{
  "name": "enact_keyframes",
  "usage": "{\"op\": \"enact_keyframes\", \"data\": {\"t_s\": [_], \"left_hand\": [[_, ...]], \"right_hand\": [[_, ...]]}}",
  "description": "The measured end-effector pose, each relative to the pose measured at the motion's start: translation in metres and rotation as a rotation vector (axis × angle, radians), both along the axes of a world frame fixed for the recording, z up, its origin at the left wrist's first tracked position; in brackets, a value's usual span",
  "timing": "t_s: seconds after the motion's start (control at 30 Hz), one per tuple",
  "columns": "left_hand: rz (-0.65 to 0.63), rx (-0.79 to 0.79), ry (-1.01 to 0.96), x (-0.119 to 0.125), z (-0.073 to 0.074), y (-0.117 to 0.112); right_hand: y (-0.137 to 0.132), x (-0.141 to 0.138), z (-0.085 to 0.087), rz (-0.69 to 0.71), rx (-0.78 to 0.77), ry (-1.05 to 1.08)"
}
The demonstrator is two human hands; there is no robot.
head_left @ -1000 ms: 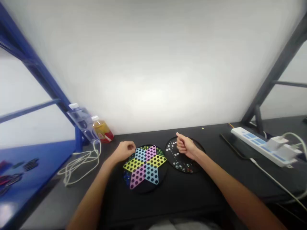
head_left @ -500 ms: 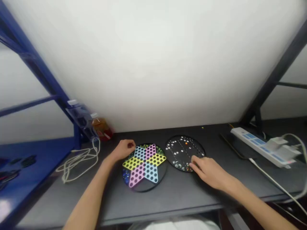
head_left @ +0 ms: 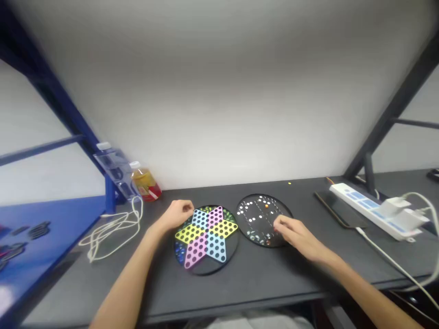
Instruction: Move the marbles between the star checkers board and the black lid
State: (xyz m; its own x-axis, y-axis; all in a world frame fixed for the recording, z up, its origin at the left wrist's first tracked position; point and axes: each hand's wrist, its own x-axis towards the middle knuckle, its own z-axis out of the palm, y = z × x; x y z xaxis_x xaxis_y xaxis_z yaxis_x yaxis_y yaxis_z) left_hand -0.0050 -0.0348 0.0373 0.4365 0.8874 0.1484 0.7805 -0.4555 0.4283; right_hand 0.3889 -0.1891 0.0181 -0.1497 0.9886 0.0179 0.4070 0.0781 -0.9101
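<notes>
A Chinese checkers board [head_left: 206, 230] lies on the dark table, its star in pink, yellow and light blue with round holes. Blue marbles [head_left: 180, 252] and green ones sit in the rim sections around the star. My left hand [head_left: 179, 213], fingers loosely curled, rests at the board's upper left edge. To the right is a round black tray [head_left: 243, 230] with white dots and one orange piece [head_left: 266, 206]. Clear and reddish marbles [head_left: 262, 239] gather along its near edge. Over its right part, my right hand [head_left: 295, 233] is pinched closed; whatever its fingertips hold is too small to make out.
White cable [head_left: 115, 233] coils on the left, near a clear bottle [head_left: 115, 167] and a bottle of amber drink [head_left: 146, 183]. At right are a phone [head_left: 338, 208] and a white power strip [head_left: 368, 208] with chargers. A pale wall rises behind.
My right hand has lifted from the near marbles of the black tray and shifted slightly right and back, its fingers now closer together. The left hand has hardly moved.
</notes>
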Motion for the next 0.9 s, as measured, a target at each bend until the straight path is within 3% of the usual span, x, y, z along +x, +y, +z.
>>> {"op": "enact_keyframes", "data": {"t_s": [0.13,0.27,0.37,0.43,0.53,0.6,0.7,0.9], "left_hand": [[-0.001,0.008,0.009,0.000,0.000,0.000],[0.002,-0.008,0.005,0.000,0.000,0.000],[-0.005,-0.002,-0.004,0.000,0.000,0.000],[-0.006,-0.006,-0.005,0.000,0.000,0.000],[0.012,-0.019,-0.014,0.000,0.001,-0.001],[0.016,-0.023,-0.023,0.001,0.001,-0.002],[0.010,-0.021,-0.036,0.001,-0.001,-0.002],[-0.007,-0.042,0.001,-0.005,0.004,0.004]], "right_hand": [[0.020,0.010,0.001,-0.087,-0.289,0.687],[0.036,0.009,-0.005,-0.139,-0.348,0.829],[0.038,0.001,-0.011,-0.255,-0.216,0.657],[0.032,-0.003,-0.012,-0.258,-0.081,0.391],[0.017,-0.005,-0.003,-0.059,0.120,-0.084],[0.007,-0.005,0.004,0.101,0.180,-0.293],[-0.002,-0.007,0.010,0.227,0.172,-0.449],[-0.004,-0.015,0.007,0.262,0.248,-0.633]]}}
